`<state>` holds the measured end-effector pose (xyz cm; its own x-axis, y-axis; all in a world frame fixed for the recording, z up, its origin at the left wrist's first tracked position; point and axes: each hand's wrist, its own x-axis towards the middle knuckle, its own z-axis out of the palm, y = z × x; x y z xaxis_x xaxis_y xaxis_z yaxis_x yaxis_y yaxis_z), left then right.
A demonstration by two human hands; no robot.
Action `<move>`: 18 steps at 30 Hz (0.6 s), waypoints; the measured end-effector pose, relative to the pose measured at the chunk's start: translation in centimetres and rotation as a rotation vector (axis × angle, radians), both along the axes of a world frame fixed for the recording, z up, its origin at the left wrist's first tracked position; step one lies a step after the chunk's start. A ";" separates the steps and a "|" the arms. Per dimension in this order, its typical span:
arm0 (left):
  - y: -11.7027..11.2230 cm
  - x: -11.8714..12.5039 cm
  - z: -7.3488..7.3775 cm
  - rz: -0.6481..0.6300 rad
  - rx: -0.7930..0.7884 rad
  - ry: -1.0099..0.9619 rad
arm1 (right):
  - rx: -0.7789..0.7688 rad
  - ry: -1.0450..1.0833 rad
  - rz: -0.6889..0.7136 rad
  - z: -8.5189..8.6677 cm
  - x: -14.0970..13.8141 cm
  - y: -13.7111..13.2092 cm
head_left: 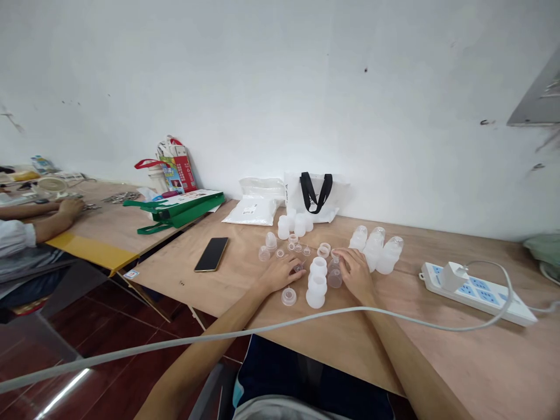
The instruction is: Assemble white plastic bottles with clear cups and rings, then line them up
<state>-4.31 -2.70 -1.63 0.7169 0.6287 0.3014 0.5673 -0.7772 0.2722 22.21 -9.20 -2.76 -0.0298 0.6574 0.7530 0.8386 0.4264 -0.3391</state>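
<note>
My left hand (280, 273) rests on the table, its fingers closed around a clear bottle nipple (298, 268). Just below it sits another nipple in its ring (289, 296). Between my hands stand open translucent white baby bottles (317, 290) in a short row. My right hand (355, 271) has its fingertips curled on a clear bottle cap (335, 260); the fingers partly hide it. A second clear cap (335, 279) stands close to its thumb. Beyond the hands lie loose rings (324, 250) and several small nipples (298, 248). Capped bottles (374, 248) stand right of my right hand.
More bottles (294, 224) stand at the back before a white bag (321, 198) and a plastic packet (256, 204). A phone (212, 254) lies left. A power strip (476, 291) sits right, its cable (280, 322) crossing in front. Another person's hand (71, 207) is far left.
</note>
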 end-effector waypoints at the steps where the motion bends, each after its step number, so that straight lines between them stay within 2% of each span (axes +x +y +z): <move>1: 0.1 0.0 0.0 0.014 0.010 0.018 | -0.002 0.001 0.002 0.0 0.0 0.0; 6: 0.8 0.2 -0.4 0.028 0.017 0.012 | -0.010 0.011 0.002 -0.2 0.0 0.2; 12: 1.8 -0.1 -1.2 -0.029 -0.106 -0.184 | -0.005 0.029 0.012 -0.1 0.0 0.0; 15: 2.0 -0.2 -0.6 0.023 -0.153 -0.327 | 0.000 0.049 0.000 0.2 -0.2 -0.2; 18: 1.9 0.3 1.1 0.140 -0.237 -0.562 | 0.009 0.081 -0.023 0.9 -0.8 -0.5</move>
<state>-4.03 -0.83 -0.57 0.3957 0.8011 0.4491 0.3792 -0.5879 0.7146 21.40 -9.65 -1.90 0.0463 0.6502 0.7583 0.8184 0.4106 -0.4021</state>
